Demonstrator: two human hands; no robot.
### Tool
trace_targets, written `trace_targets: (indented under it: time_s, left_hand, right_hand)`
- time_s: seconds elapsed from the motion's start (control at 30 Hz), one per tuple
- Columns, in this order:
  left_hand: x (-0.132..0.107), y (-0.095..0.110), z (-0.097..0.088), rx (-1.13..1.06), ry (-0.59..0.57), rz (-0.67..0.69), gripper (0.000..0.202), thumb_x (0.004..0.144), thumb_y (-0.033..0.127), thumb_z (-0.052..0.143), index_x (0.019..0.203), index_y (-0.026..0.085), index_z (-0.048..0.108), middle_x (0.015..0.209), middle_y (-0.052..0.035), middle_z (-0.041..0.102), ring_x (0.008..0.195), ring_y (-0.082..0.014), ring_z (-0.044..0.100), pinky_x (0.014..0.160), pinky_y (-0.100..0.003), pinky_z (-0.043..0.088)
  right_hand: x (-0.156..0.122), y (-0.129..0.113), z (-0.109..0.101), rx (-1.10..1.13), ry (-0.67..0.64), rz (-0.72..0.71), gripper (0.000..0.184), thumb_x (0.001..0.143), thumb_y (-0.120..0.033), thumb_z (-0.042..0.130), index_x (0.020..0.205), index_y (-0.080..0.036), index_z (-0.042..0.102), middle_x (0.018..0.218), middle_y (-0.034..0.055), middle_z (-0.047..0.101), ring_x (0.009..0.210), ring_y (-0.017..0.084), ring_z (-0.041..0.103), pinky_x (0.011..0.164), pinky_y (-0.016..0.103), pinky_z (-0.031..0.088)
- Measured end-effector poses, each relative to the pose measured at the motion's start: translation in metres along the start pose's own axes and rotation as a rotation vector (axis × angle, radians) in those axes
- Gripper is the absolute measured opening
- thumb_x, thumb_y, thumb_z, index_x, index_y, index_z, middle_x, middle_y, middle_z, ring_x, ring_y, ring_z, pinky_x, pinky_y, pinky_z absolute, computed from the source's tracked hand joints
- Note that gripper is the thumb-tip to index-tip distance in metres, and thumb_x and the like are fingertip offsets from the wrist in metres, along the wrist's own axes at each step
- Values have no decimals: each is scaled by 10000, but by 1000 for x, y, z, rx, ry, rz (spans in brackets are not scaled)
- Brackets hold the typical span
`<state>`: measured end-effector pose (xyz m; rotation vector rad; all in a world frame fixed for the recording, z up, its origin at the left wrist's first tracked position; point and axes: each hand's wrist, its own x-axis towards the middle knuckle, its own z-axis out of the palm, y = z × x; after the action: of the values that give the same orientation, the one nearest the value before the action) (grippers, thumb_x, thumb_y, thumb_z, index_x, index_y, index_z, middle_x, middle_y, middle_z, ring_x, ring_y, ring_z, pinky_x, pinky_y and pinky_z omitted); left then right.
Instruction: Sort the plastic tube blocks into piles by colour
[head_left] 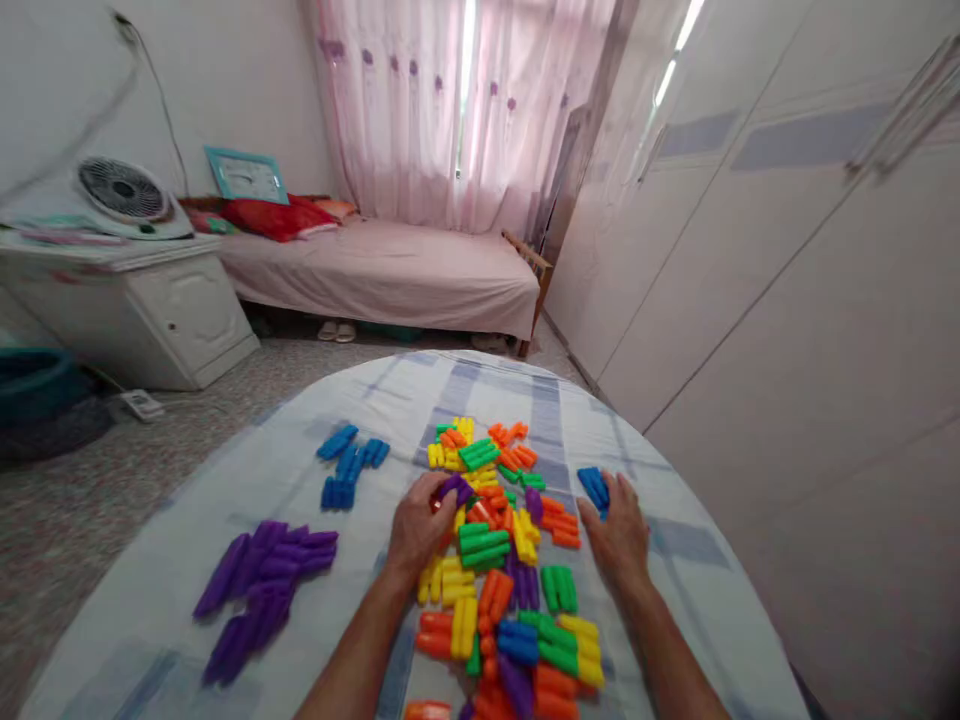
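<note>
Bottom centre: 1 pile [484, 545], glossy tubular pieces, 5 colours. Left of frame: 1 purple group [262, 575], 1 blue group [349, 467]. Left hand [418, 522] pinches purple piece [456, 488]; right hand [621, 522] at blue piece [592, 487], grip: cannot tell.

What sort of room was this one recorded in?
Most likely a bedroom in a home: a bed with red pillows stands below pink curtains, and a row of tall pale cupboard doors runs along the right side.
</note>
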<state>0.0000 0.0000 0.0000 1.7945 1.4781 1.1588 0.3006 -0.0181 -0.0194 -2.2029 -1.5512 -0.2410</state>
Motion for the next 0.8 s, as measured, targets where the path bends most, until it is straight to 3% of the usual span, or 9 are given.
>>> trace_targets:
  time_s: [0.23, 0.47, 0.8]
  left_hand:
    - [3, 4, 0, -11, 25, 26, 192, 814, 269, 472, 914, 193, 617, 920, -31, 643, 866, -168, 590, 776, -287, 456]
    - [1, 7, -1, -12, 38, 32, 192, 806, 249, 465, 891, 197, 629, 887, -26, 644, 834, -160, 593, 747, -271, 461]
    - [1, 3, 2, -10, 92, 35, 198, 797, 228, 463, 921, 200, 615, 926, -37, 639, 883, -171, 590, 799, -294, 462]
  right_hand:
    - [21, -23, 5, -24, 4, -24, 427, 869, -389, 439, 1261, -227, 490, 1328, 90, 454, 1155, 253, 471, 895, 381, 402]
    - [27, -23, 7, -28, 44, -97, 343, 870, -379, 456, 1178, -260, 551, 1204, 71, 525, 1015, 246, 525, 802, 373, 416]
    - [26, -17, 12, 275, 61, -210, 351, 827, -327, 461, 1145, -216, 560, 1132, 80, 550, 1032, 229, 518, 894, 391, 410]
